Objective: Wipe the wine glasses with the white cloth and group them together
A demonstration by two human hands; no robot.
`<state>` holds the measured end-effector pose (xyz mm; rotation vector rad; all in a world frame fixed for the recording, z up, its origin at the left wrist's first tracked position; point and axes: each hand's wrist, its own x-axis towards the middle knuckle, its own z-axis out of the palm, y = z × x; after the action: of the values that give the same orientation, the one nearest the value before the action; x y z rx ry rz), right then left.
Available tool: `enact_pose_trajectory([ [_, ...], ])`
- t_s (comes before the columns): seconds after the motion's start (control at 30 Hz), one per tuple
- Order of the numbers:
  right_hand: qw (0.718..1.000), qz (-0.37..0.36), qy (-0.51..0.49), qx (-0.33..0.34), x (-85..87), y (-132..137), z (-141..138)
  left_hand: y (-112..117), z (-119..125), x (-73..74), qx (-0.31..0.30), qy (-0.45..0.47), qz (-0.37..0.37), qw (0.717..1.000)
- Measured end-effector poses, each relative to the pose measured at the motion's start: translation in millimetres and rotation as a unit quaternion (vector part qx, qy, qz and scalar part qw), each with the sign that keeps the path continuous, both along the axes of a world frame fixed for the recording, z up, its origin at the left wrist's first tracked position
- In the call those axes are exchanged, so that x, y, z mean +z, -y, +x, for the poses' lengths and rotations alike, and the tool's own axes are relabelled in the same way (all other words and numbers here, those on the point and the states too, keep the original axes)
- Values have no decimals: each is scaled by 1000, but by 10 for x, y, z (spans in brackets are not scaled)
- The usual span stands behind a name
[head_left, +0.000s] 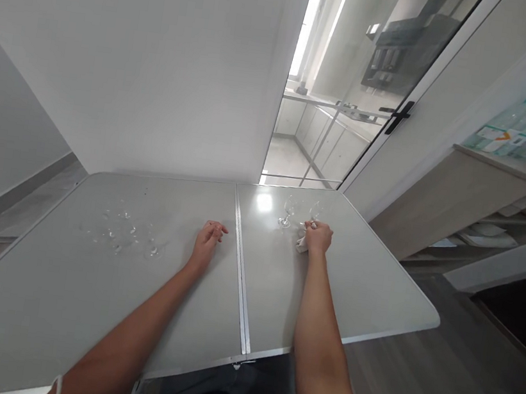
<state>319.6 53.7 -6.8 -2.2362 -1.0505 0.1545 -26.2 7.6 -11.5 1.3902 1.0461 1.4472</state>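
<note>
The right hand (320,237) clenches a white cloth (302,245) just beside a stemmed glass (286,213), while the left hand (209,239) rests on the table (367,288), fingers loosely curled and holding nothing.

A cluster of small clear glasses (125,234) stands on the left half of the pale grey folding table (377,289). A plain white wall (140,58) rises behind it. Far right of the wall, a glass door with a black handle (398,116) shows white kitchen cabinets (328,144) and a dark range hood (399,47). At right, a light wooden shelf unit (457,197) carries clear plastic bottles with teal caps (519,127).
</note>
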Motion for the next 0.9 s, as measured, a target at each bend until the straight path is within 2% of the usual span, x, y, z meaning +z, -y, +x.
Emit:
enact_pose_trajectory([
  [0.37,998,-57,21,21,-32,-77,-63,4,6,-15,-25,0,-17,1000],
  [0.57,997,-58,36,24,-32,-90,-94,-1,17,-41,-53,11,-35,998],
  [0.9,997,-57,36,27,-40,-106,-93,13,14,-29,-65,-8,-41,997],
])
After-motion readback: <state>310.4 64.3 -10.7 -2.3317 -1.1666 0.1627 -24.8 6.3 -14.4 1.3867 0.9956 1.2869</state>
